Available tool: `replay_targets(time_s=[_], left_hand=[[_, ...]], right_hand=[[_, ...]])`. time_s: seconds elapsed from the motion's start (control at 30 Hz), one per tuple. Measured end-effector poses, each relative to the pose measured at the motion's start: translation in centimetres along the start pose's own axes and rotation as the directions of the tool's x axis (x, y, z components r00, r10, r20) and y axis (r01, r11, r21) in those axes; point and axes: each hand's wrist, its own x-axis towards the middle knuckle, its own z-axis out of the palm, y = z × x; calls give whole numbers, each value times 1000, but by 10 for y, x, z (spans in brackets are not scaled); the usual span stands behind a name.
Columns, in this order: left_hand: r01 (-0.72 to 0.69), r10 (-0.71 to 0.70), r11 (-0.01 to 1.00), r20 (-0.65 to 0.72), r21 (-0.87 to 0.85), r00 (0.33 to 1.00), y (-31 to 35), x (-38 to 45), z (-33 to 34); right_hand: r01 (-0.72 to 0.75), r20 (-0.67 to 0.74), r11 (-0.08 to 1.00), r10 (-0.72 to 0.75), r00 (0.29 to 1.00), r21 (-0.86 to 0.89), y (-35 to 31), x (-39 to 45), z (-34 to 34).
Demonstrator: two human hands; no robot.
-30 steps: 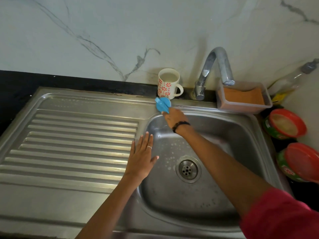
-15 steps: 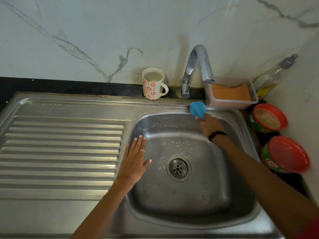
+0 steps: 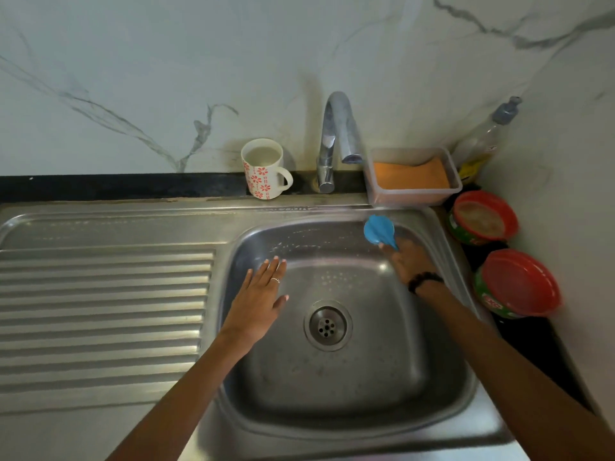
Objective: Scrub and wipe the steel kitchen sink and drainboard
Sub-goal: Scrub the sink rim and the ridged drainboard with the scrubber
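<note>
Steel sink wet, soap-flecked; ribbed drainboard adjoining left.

A white mug with a red flower pattern stands upright on the black tabletop at its back edge, against the marble wall, handle turned right. A clear plastic tub sits at the tabletop's back edge, toward the right corner; an orange sponge lies inside it. A clear bottle with a grey pump top leans in the back right corner, just behind the tub. Along the right edge, two round green containers stand one in front of the other: the rear container has a red rim and a clear-looking lid, the front container a solid red lid, slightly blurred.
</note>
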Motion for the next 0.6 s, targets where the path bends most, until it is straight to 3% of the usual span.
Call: replay_targets(time_s=[0.17, 0.33, 0.5, 0.6], left_hand=[[-120, 104, 979, -100, -164, 990, 29, 47, -22], [-235, 216, 965, -153, -117, 964, 73, 119, -43], [-138, 127, 979, -80, -150, 989, 114, 175, -40], [-201, 175, 952, -130, -229, 976, 124, 201, -32]], right_hand=[[-136, -25, 984, 140, 990, 113, 40, -37, 5], [-199, -63, 949, 220, 973, 246, 62, -53, 12], [-193, -83, 921, 233, 969, 339, 66, -58, 13], [-165, -102, 904, 221, 970, 394, 69, -56, 13]])
